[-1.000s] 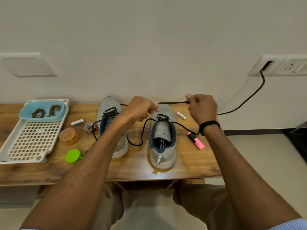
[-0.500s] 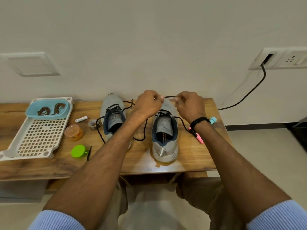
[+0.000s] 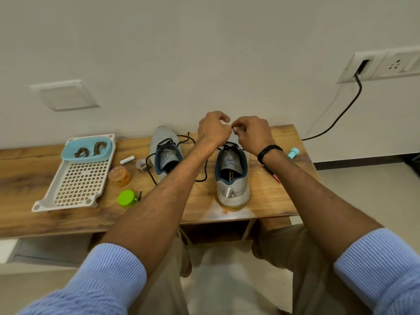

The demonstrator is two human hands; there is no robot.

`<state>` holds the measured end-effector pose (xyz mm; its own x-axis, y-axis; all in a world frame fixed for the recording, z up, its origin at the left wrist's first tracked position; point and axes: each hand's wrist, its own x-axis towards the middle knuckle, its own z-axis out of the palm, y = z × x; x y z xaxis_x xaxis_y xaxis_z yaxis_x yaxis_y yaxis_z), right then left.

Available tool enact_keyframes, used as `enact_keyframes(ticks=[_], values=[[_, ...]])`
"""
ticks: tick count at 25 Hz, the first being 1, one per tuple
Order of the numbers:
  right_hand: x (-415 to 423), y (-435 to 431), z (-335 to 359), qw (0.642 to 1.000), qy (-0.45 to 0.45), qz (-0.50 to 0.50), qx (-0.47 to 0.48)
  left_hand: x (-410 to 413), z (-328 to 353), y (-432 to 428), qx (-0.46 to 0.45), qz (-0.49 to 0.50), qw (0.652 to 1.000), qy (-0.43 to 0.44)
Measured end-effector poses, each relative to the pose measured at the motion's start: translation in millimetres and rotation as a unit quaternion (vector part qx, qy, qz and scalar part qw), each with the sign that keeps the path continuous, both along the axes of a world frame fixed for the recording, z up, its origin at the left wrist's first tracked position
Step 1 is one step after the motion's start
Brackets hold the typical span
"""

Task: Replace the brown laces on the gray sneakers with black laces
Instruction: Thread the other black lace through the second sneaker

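Two gray sneakers stand side by side on the wooden bench [image 3: 268,201], heels toward me. The left sneaker [image 3: 167,153] carries a black lace whose loose ends trail on the wood. Above the toe of the right sneaker [image 3: 231,178] my left hand [image 3: 212,129] and my right hand [image 3: 252,133] meet, both pinching the ends of its black lace [image 3: 204,171], which loops down beside the shoe. Two coiled brown laces [image 3: 91,150] lie in a light blue dish [image 3: 68,153].
A white perforated tray [image 3: 77,180] holds the blue dish at the left. Near it sit an orange jar [image 3: 119,176], a green cap [image 3: 126,197], a small white tube [image 3: 127,159] and a teal-capped pink marker [image 3: 293,153]. A black cable [image 3: 336,119] runs from the wall socket.
My hands, spread apart with the lace stretched between them a second ago, have come together above the right sneaker's toe. The view has pulled back a little.
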<state>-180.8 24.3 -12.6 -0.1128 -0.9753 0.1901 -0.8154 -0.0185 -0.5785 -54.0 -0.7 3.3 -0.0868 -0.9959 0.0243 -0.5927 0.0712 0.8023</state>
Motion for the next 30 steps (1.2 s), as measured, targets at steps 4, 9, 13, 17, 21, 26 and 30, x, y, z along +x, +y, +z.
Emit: enact_keyframes(ticks=[4, 9, 13, 17, 21, 26, 30], values=[[9.1, 5.4, 3.9, 0.999, -0.017, 0.039, -0.027, 4.3, 8.0, 0.7, -0.019, 0.014, 0.999, 0.029], [9.3, 6.4, 5.1, 0.998, -0.033, 0.042, -0.045, 13.2, 0.0, 0.3, -0.003, -0.003, 0.998, 0.061], [5.1, 5.2, 5.8, 0.995, -0.055, 0.06, -0.055, 23.7, -7.2, -5.7, 0.018, -0.019, 0.991, 0.132], [-0.4, 3.8, 8.2, 0.994, -0.095, 0.056, -0.025, 22.1, -9.1, -6.9, 0.024, -0.046, 0.99, 0.132], [-3.3, -1.0, 3.6, 0.997, -0.058, 0.044, 0.008, 19.7, -13.8, -6.6, 0.057, -0.036, 0.994, 0.083], [5.7, -1.7, -15.8, 0.993, -0.019, 0.025, 0.11, 24.5, -23.3, 5.5, 0.141, -0.081, 0.949, -0.269], [15.8, 5.5, -18.8, 0.992, 0.009, 0.077, 0.101, 29.7, -38.2, -1.4, 0.186, -0.031, 0.968, -0.168]])
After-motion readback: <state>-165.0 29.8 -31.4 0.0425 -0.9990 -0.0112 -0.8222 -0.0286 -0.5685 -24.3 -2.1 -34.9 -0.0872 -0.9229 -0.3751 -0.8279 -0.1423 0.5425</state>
